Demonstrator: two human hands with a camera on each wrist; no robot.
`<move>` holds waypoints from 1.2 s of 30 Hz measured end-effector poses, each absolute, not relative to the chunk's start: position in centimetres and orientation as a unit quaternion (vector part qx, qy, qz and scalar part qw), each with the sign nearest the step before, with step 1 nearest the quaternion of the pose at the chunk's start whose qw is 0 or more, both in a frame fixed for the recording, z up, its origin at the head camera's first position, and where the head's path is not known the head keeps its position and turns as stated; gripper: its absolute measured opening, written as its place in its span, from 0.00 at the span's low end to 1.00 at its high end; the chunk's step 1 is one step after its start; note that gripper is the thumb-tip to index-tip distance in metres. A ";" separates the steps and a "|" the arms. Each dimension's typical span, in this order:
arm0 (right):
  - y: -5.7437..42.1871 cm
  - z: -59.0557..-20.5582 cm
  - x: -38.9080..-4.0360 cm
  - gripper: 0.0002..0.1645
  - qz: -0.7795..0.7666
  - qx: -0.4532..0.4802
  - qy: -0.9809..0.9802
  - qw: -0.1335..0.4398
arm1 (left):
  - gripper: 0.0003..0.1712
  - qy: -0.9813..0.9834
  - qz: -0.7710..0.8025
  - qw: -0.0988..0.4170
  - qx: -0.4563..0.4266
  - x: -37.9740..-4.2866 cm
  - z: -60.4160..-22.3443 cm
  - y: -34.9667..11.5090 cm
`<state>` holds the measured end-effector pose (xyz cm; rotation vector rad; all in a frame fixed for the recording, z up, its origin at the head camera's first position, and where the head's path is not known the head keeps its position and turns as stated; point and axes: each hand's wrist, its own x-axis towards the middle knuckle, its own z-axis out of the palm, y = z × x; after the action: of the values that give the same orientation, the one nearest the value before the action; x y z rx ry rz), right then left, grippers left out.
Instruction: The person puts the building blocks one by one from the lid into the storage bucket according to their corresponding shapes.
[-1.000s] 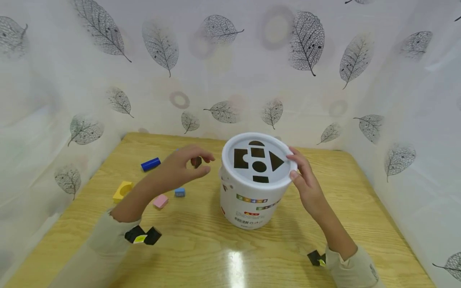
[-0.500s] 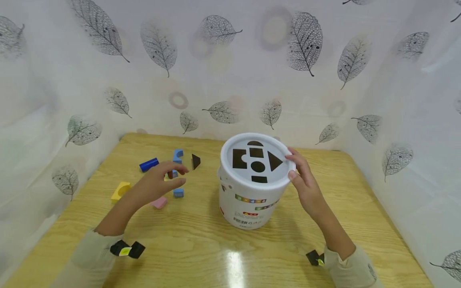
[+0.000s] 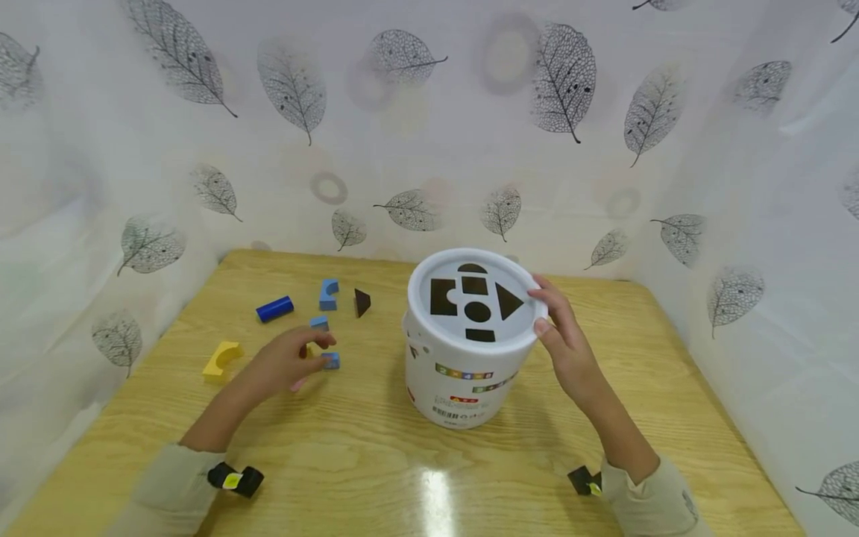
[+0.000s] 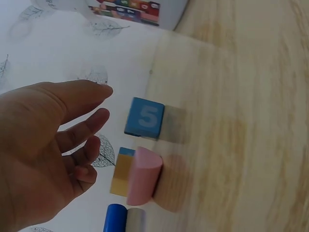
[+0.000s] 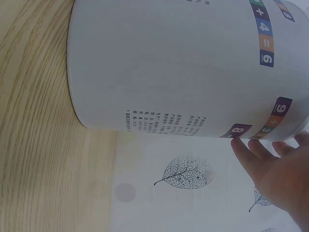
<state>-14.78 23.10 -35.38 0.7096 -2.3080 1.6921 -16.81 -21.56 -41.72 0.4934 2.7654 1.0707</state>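
Observation:
My left hand [image 3: 278,365] hovers over the small toy blocks, its fingers loosely bent with nothing between them. Just beyond its fingertips lies a light blue block [image 3: 332,361]; in the left wrist view a blue block [image 4: 146,117] shows a "5". A pink block [image 4: 145,176] with a rounded side is mostly hidden by the hand in the head view. At the right, my right hand [image 3: 567,347] rests its fingers against the rim of a white bucket [image 3: 463,373]. The bucket's lid [image 3: 499,332] has several cut-out shapes. Extended fingertips touch the bucket's side in the right wrist view.
Farther back on the wooden table [image 3: 362,477] lie a blue cylinder [image 3: 275,309], a light blue notched block [image 3: 328,295], another light blue block [image 3: 319,323] and a dark wedge [image 3: 362,302]. A yellow notched block [image 3: 220,363] lies at the left. Leaf-patterned sheeting [image 3: 416,134] surrounds the table.
My left hand has moved left and down, away from the bucket, to the near light blue block. The dark wedge, partly hidden before, now shows on the table. My right hand stays at the rim.

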 end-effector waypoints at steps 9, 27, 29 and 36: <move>23.0 -35.4 -14.8 0.25 0.570 0.240 -0.780 0.096 | 0.20 0.934 0.316 0.074 0.149 -17.2 -43.0 -21.9; 23.0 -35.3 -14.6 0.24 0.572 0.245 -0.777 0.097 | 0.15 0.958 0.233 0.037 0.162 -17.1 -43.4 -21.0; 23.0 -35.3 -14.6 0.24 0.572 0.245 -0.777 0.097 | 0.15 0.960 0.228 0.037 0.161 -17.1 -43.5 -20.9; 22.9 -35.3 -14.6 0.24 0.572 0.248 -0.775 0.099 | 0.16 0.962 0.223 0.042 0.154 -17.2 -43.5 -20.8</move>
<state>-14.61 22.94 -35.27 0.7334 -2.2935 1.6935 -17.18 -20.83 -43.45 0.4724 2.9419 0.6821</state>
